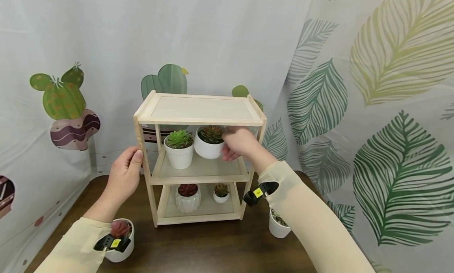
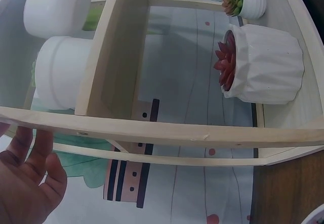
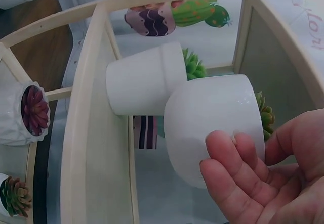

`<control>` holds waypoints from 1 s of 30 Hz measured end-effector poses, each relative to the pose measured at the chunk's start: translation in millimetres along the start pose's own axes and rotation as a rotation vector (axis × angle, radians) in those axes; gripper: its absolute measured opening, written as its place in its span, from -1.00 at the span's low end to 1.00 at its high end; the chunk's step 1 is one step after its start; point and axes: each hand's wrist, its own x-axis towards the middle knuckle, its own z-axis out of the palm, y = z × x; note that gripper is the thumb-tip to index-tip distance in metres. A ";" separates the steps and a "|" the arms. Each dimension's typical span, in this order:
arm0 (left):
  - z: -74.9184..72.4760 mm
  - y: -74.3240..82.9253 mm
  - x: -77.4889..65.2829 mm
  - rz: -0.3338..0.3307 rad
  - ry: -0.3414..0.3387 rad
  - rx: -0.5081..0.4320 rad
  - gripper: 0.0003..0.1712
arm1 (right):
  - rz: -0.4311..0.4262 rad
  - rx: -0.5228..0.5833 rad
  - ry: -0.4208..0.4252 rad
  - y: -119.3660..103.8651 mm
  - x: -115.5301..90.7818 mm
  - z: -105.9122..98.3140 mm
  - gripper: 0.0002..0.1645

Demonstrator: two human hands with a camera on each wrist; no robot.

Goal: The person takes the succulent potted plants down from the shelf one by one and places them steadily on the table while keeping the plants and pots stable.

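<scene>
A small wooden shelf (image 1: pixel 199 177) with three tiers stands on the table. At its left front post, my left hand (image 1: pixel 126 168) grips the wood, fingertips behind it. My right hand (image 1: pixel 239 143) reaches in over the middle tier and holds a rounded white succulent pot (image 3: pixel 215 128), thumb at the rim and fingers along its side. The pot hangs above the board, with a dark green-brown succulent (image 1: pixel 211 134) in it. Close on its left, a white pot (image 1: pixel 179 157) with a bright green succulent (image 1: pixel 179 139) stands on the same tier.
On the bottom tier stand a ribbed white pot (image 1: pixel 188 202) with a red succulent and a small white pot (image 1: pixel 221 198). A pot with a pink succulent (image 1: pixel 120 229) is near my left forearm; another white pot (image 1: pixel 278 227) stands right of the shelf. Printed curtains (image 1: pixel 227 40) hang behind.
</scene>
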 end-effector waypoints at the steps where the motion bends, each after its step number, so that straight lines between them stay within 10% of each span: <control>1: 0.1 0.0 -0.1 0.000 0.000 0.000 -0.62 | 0.001 0.003 -0.002 -1.1 -1.6 -0.3 -0.44; 30: 0.9 1.8 -0.7 -0.003 0.002 0.001 -0.62 | -0.097 -0.009 -0.219 3.8 -46.9 -15.9 -0.40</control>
